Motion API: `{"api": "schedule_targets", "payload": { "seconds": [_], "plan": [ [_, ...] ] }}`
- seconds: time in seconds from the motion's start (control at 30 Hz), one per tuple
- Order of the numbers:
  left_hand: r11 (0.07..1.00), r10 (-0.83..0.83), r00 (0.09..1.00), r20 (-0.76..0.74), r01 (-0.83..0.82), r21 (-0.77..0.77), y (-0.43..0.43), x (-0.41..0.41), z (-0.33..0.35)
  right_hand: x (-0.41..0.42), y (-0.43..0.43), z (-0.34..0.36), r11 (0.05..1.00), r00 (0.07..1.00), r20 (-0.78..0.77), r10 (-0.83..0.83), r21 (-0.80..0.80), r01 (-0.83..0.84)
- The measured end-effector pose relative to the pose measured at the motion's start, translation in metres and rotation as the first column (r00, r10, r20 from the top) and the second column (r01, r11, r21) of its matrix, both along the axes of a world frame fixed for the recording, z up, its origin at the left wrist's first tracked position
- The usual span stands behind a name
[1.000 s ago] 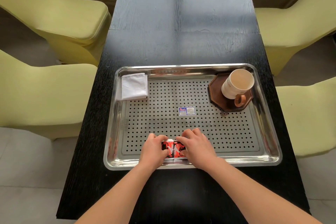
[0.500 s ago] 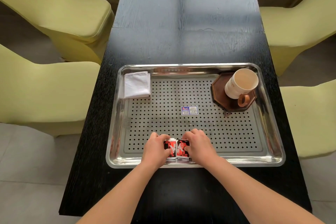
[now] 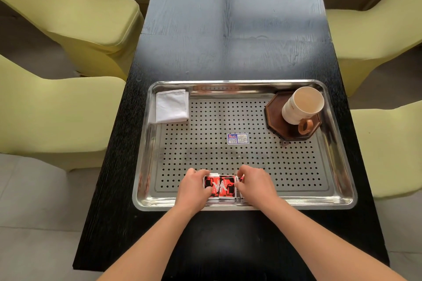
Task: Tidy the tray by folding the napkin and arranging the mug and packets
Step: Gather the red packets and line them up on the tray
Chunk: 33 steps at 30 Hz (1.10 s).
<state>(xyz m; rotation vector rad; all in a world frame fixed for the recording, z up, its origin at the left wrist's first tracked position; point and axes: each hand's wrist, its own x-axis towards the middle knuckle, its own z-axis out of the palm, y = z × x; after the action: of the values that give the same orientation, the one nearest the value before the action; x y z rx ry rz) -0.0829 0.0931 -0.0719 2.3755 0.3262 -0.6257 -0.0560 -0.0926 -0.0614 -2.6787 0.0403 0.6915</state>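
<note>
A steel perforated tray (image 3: 338, 159) lies on the black table. Red, black and white packets (image 3: 220, 186) lie side by side at the tray's near edge. My left hand (image 3: 194, 189) grips their left end and my right hand (image 3: 257, 186) grips their right end, covering part of them. A folded white napkin (image 3: 171, 106) rests in the far left corner of the tray. In the far right corner a cream mug (image 3: 301, 105) with a brown handle stands on a dark octagonal coaster (image 3: 275, 116).
A small blue and white sticker (image 3: 237, 138) is stuck to the middle of the tray. Yellow-green chairs stand on both sides of the black table (image 3: 233, 29), two on the left (image 3: 57, 109) and two on the right (image 3: 388, 148).
My hands have stayed on the packets at the tray's near edge. They have spread slightly apart, so more of the packets shows between them. The camera view shifted a little.
</note>
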Motion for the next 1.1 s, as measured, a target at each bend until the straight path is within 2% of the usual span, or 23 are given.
{"api": "schedule_targets", "payload": {
  "seconds": [0.17,0.3,0.37,0.57,1.1],
  "plan": [
    [1.000,-0.004,1.000,0.013,0.004,-0.002,0.000,-0.002,0.001,-0.006,0.007,0.000,0.997,0.999,-0.003,-0.051,0.049,0.051],
    [1.000,0.008,1.000,0.014,-0.008,-0.015,0.003,-0.004,0.001,-0.003,-0.010,0.003,0.990,0.985,0.098,-0.143,0.021,0.141],
    [1.000,0.006,1.000,0.016,-0.006,-0.014,0.003,-0.006,0.000,-0.002,-0.022,0.003,0.992,0.988,0.096,-0.121,-0.023,0.124],
    [1.000,-0.001,1.000,0.026,0.002,-0.013,0.001,-0.009,0.001,-0.005,-0.025,0.002,0.993,0.998,0.000,0.065,-0.095,-0.065],
    [1.000,0.010,1.000,0.022,-0.009,-0.014,0.000,-0.010,0.002,-0.007,-0.023,-0.006,0.999,0.999,0.035,-0.033,0.000,0.033]
  ]
}}
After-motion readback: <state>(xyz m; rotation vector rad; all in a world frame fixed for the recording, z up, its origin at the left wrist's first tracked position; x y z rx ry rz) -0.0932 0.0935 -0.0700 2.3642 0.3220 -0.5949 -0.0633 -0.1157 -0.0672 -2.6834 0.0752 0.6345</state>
